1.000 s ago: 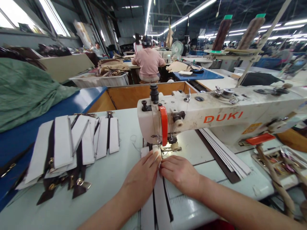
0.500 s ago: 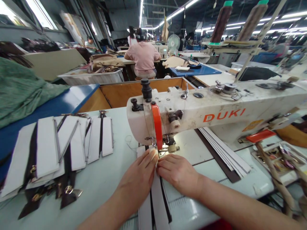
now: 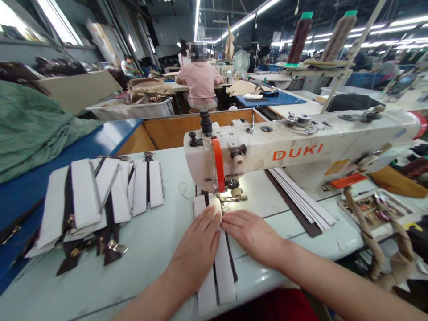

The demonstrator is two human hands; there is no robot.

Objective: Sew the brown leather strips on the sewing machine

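A white sewing machine [image 3: 301,151] marked DUKI stands on the pale table [image 3: 150,249]. Under its presser foot [image 3: 232,196] lies a zipper piece [image 3: 222,272] with white strips on both sides of a dark tape. My left hand [image 3: 197,249] lies flat on the left strip, fingers stretched toward the needle. My right hand [image 3: 252,236] rests on the right edge of the piece, fingers extended and pressing it down just before the foot.
A pile of finished zipper pieces [image 3: 96,200] lies at the left. More strips [image 3: 301,205] are stacked right of the needle. Green cloth [image 3: 33,129] covers a blue bench. A parts tray [image 3: 371,214] sits at the right. A person in pink [image 3: 200,84] sits ahead.
The zipper piece has fed forward under the foot; its near end now lies further onto the table. Both hands stay on it, flatter than before.
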